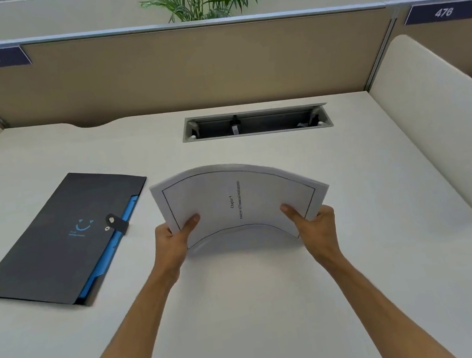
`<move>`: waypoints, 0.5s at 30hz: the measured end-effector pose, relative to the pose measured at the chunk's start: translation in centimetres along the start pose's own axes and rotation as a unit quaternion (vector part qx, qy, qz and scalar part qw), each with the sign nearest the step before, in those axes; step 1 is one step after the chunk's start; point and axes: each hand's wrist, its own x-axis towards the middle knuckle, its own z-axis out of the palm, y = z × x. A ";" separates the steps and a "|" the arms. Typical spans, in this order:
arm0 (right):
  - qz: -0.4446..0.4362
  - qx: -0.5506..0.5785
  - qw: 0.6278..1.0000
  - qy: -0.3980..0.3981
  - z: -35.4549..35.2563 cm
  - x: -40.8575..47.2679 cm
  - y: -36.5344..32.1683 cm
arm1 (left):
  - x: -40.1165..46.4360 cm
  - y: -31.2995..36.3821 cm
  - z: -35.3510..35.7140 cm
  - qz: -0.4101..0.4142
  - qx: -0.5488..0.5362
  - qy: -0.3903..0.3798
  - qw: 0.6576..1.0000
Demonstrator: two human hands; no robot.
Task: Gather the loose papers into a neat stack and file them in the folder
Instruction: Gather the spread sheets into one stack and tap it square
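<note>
While both hands grip one stack of papers [241,199] above the middle of the white desk [279,310], the left hand [174,243] pinches its left edge and the right hand [315,225] its right edge, bowing it upward. One dark folder [54,239] lies shut to the left, apart from the papers.

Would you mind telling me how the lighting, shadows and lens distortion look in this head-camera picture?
In the head view, the light is soft and even, with no glare on the desk; a faint shadow lies under the stack of papers held by the left hand and right hand; the wide-angle lens bows the partition; the folder looks slightly soft.
</note>
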 end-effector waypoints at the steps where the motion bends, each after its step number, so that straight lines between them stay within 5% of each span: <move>1: 0.000 0.002 1.000 0.004 0.0 0.1 -0.1 | 0.0 0.1 0.2 0.010 0.003 0.002 1.000; 6: -0.003 0.025 0.999 0.026 -0.2 0.5 -0.4 | 0.3 0.9 0.6 0.054 0.005 -0.011 0.998; 15: 0.043 -0.008 0.999 -0.011 -0.3 0.1 1.7 | -0.6 -2.0 1.4 -0.019 0.017 0.021 0.999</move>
